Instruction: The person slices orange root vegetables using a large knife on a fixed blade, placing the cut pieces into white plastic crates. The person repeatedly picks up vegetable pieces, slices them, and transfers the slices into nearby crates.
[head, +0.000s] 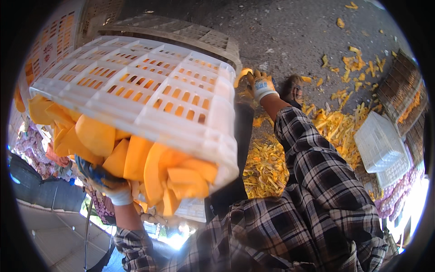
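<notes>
A white slatted plastic crate (142,81) full of peeled orange pumpkin pieces (136,156) fills the left of the head view, its open side towards the lower left. My left hand (102,180), in a blue-and-white work glove, is against the pumpkin pieces at that side; its fingers are partly hidden behind them, so its grip is unclear. My right hand (261,85), gloved as well, reaches down beyond the crate's right end. Its fingers are at a curved orange pumpkin piece (243,76) near the ground.
Yellow-orange peelings (266,163) lie heaped on the dark ground around my legs. At the right stand a translucent plastic crate (380,142) and a brown slatted crate (394,85). Another crate (176,32) lies behind the full one. Net sacks (30,149) are at the far left.
</notes>
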The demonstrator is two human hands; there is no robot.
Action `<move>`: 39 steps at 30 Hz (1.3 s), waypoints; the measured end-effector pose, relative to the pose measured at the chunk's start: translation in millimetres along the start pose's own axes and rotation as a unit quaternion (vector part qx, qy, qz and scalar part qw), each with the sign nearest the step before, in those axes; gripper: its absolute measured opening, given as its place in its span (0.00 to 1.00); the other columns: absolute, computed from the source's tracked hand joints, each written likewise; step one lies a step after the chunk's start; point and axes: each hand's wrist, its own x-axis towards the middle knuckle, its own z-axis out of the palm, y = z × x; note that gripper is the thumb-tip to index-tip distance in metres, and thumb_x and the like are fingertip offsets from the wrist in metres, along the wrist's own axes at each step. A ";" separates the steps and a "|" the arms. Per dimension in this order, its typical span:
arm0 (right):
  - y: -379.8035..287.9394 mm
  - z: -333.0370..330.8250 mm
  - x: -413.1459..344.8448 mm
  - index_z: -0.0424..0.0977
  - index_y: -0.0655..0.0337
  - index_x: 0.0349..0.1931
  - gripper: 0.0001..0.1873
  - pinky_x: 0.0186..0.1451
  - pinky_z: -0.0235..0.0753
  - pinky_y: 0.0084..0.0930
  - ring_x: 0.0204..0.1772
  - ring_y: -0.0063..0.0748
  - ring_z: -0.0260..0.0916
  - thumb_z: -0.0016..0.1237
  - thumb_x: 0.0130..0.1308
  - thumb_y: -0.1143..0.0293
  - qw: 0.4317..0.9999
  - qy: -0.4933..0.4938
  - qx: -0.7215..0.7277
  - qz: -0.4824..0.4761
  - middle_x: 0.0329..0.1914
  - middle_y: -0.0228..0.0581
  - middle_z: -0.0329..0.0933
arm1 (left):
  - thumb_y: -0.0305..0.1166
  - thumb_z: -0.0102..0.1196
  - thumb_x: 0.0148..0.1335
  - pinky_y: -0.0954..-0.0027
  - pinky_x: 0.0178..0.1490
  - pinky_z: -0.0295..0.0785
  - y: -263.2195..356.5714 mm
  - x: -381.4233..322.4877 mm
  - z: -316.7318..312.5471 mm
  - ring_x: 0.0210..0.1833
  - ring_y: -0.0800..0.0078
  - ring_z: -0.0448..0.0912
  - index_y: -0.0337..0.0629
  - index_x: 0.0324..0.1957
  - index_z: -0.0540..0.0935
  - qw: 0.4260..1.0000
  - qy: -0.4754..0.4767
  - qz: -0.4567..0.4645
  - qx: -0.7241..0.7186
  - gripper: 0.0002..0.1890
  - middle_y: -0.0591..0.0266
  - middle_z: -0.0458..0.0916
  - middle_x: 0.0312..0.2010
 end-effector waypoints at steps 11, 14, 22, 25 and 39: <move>22.8 31.4 71.0 0.74 0.52 0.60 0.29 0.63 0.70 0.45 0.65 0.56 0.67 0.50 0.61 0.50 0.982 -0.156 -0.062 -0.087 0.62 0.50 0.72 | 0.41 0.40 0.76 0.55 0.72 0.62 18.1 -5.7 35.1 0.69 0.58 0.68 0.38 0.67 0.67 0.873 0.137 -0.239 -0.402 0.24 0.51 0.65 0.69; 34.3 -20.9 51.9 0.75 0.54 0.58 0.27 0.61 0.73 0.44 0.63 0.56 0.71 0.49 0.62 0.51 0.987 -0.158 0.030 -0.030 0.59 0.52 0.76 | 0.31 0.52 0.62 0.52 0.70 0.61 35.3 41.4 44.3 0.70 0.46 0.64 0.32 0.58 0.76 0.991 0.035 -0.026 -0.126 0.23 0.40 0.67 0.66; 116.0 -134.6 -117.1 0.78 0.64 0.48 0.16 0.32 0.80 0.30 0.34 0.32 0.80 0.58 0.58 0.74 0.822 0.052 0.560 0.091 0.37 0.40 0.82 | 0.56 0.49 0.63 0.45 0.76 0.48 46.5 28.2 47.1 0.73 0.47 0.57 0.49 0.67 0.71 0.949 -0.234 -0.153 0.146 0.35 0.48 0.62 0.71; 104.6 -204.4 -165.8 0.73 0.58 0.55 0.23 0.27 0.80 0.31 0.30 0.36 0.77 0.52 0.56 0.76 0.753 0.028 0.654 0.062 0.36 0.36 0.78 | 0.60 0.40 0.69 0.45 0.78 0.44 53.8 76.2 6.2 0.77 0.50 0.54 0.51 0.70 0.69 0.935 -0.324 -0.145 0.015 0.34 0.49 0.57 0.75; -248.7 -428.1 -314.7 0.73 0.65 0.59 0.25 0.62 0.75 0.32 0.57 0.39 0.77 0.58 0.59 0.76 0.734 -0.031 0.340 -0.587 0.57 0.44 0.78 | 0.47 0.52 0.70 0.60 0.65 0.71 215.6 -1.1 -97.7 0.58 0.65 0.77 0.48 0.66 0.69 0.470 0.082 -0.233 -0.847 0.27 0.59 0.78 0.58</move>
